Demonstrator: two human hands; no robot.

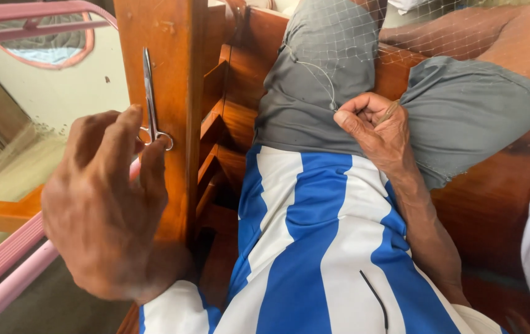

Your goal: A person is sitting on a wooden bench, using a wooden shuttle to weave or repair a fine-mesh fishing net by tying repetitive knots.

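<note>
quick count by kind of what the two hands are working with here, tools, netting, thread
scissors: 1, steel, left hand at the handle loops
fishing net: 1, fine mesh over the grey shorts
cord: 1, pinched in the right hand
total: 3

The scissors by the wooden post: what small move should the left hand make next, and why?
Probably bring the scissors across to the right hand. The left hand grips their handles beside the wooden post, blades up, while the right hand pinches a thread of the fine net over the lap.
</note>
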